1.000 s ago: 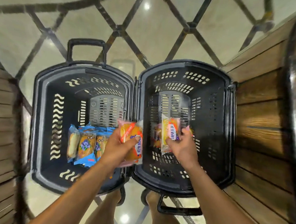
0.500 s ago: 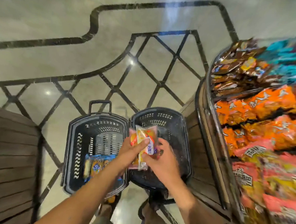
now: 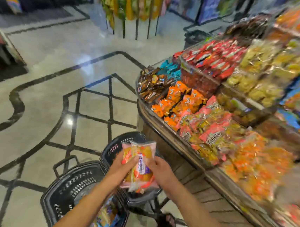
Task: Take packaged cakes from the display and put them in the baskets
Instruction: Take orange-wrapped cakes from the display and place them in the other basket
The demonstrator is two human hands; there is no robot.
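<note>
The clear plastic packaged cakes (image 3: 142, 160), yellow-orange with pink edges and a white-purple label, are held in the air above the right black plastic basket (image 3: 114, 147). The left hand (image 3: 121, 167) grips them from the left side with curled fingers, and the right hand (image 3: 161, 171) pinches their right edge. The left black plastic basket (image 3: 68, 188) stands close beside the other one on the pale marble floor (image 3: 44, 121), with blurred colourful packs (image 3: 106, 213) inside. To the right stands the wooden display (image 3: 190, 179), full of orange, pink and red snack packs.
</note>
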